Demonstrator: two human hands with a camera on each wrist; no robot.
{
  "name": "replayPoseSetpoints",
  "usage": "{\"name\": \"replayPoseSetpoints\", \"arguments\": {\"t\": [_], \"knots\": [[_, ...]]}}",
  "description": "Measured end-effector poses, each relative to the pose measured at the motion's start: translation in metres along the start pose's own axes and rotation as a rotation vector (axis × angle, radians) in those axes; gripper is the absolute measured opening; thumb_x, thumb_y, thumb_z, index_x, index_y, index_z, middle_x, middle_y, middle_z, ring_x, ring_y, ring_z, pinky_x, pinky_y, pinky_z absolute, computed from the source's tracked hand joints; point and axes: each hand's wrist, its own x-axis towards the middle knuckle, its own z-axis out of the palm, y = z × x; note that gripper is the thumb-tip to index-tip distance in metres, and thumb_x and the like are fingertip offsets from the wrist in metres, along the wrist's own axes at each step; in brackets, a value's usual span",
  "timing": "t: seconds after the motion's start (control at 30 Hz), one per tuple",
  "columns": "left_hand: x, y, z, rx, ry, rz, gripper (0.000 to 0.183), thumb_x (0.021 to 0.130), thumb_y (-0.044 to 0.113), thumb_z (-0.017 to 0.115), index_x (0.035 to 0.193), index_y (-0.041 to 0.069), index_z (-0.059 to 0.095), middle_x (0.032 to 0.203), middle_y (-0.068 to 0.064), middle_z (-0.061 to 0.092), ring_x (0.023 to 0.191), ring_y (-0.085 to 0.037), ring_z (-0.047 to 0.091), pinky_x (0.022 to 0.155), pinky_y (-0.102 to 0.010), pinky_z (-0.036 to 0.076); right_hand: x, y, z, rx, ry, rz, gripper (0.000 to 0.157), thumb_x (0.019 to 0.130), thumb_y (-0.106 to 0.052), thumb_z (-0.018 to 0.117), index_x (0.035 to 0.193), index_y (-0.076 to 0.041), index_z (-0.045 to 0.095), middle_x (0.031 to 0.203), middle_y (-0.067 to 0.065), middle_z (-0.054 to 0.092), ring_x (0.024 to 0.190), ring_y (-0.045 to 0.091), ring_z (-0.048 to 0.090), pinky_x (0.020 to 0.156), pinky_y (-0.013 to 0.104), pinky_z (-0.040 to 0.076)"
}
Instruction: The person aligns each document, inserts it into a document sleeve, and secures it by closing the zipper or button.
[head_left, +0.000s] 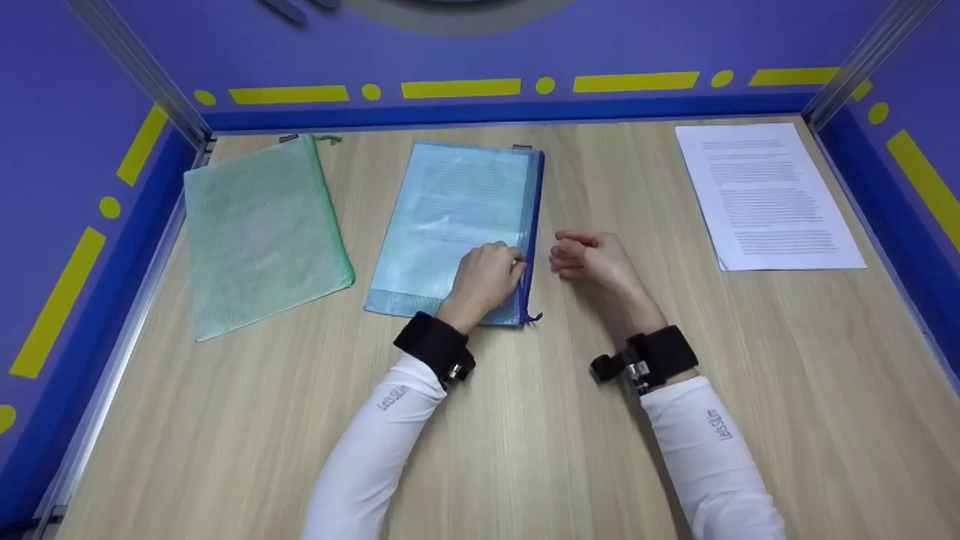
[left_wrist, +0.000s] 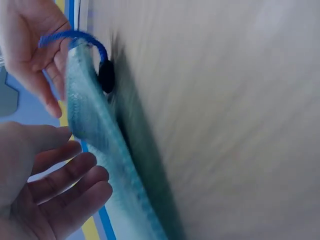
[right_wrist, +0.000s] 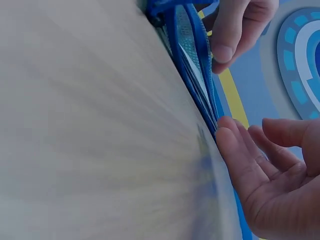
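Note:
A blue mesh zipper document pouch [head_left: 457, 202] lies in the middle of the table, printed sheets showing through it. Its blue-edged mouth [right_wrist: 192, 75] faces right and gapes, with paper edges inside. My left hand [head_left: 487, 274] is over the lower right part of the pouch, thumb and forefinger pinching the upper layer at the mouth. A blue pull cord [left_wrist: 75, 36] hangs at the near corner. Just right of the mouth, my right hand [head_left: 596, 259] holds nothing; its fingers are loosely bent, fingertips close to the zipper edge.
To the left lies a green mesh zipper pouch [head_left: 262, 232]. A stack of printed paper [head_left: 772, 195] lies at the far right. Blue panels [head_left: 450, 45] with yellow marks border the table [head_left: 525, 435] at the back and both sides.

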Motion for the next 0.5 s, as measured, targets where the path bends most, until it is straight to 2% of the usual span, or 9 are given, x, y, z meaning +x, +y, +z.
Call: {"name": "replayPoseSetpoints", "arguments": {"t": [0.17, 0.33, 0.5], "knots": [[-0.014, -0.008, -0.006, 0.016, -0.045, 0.096, 0.024, 0.100, 0.021, 0.058, 0.110, 0.008, 0.076, 0.094, -0.012, 0.073, 0.085, -0.028, 0.069, 0.076, -0.042, 0.057, -0.005, 0.004, -0.004, -0.063, -0.016, -0.040, 0.045, 0.102, -0.020, 0.054, 0.142, 0.001, 0.051, 0.131, 0.028, 0.063, 0.102, 0.021, 0.073, 0.087, 0.030, 0.059], [-0.029, -0.014, -0.014, 0.076, -0.144, 0.151, 0.037, 0.098, 0.036, 0.061, 0.123, 0.010, 0.070, 0.112, -0.012, 0.069, 0.098, -0.029, 0.067, 0.084, -0.041, 0.057, -0.009, 0.004, -0.006, -0.097, -0.006, -0.054, 0.046, 0.102, -0.021, 0.054, 0.142, 0.000, 0.050, 0.132, 0.026, 0.062, 0.111, 0.029, 0.070, 0.092, 0.033, 0.058], [-0.041, -0.014, -0.017, 0.135, -0.229, 0.169, 0.058, 0.092, 0.052, 0.064, 0.134, 0.011, 0.063, 0.129, -0.012, 0.063, 0.112, -0.030, 0.061, 0.093, -0.042, 0.055, -0.014, 0.006, -0.008, -0.118, -0.011, -0.054, 0.047, 0.102, -0.023, 0.055, 0.143, -0.001, 0.050, 0.133, 0.025, 0.062, 0.117, 0.033, 0.067, 0.097, 0.037, 0.056]]}}
